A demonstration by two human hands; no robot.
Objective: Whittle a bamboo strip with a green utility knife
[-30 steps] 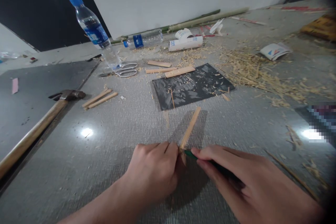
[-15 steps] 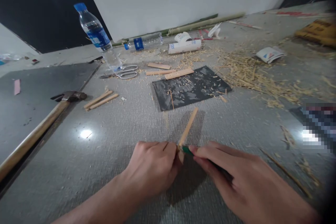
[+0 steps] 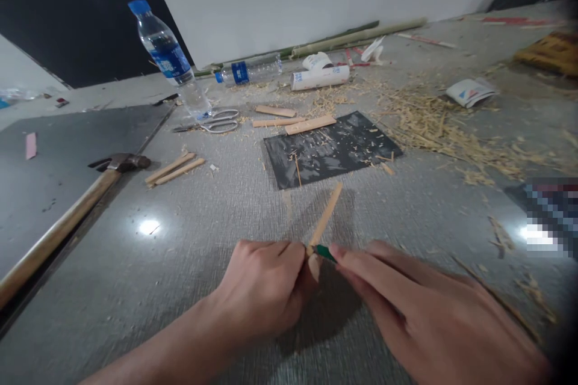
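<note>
One closed grip, the left hand [image 3: 266, 280], holds a wooden strip [image 3: 327, 213] jutting ahead of it; just right of it, the right hand [image 3: 433, 301] pinches a green tool [image 3: 324, 252], now covering more of its handle, with work seemingly continuing at the same spot.

Tan on the stick [image 3: 327, 213], green on the tool [image 3: 324, 252], streaky grey across the surface [image 3: 203, 216], smudged black on the mat [image 3: 334, 155].

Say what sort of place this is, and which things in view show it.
Probably a makeshift craft or woodworking spot: a claw hammer, a pair of scissors and a spread of pale shavings are in view.
</note>
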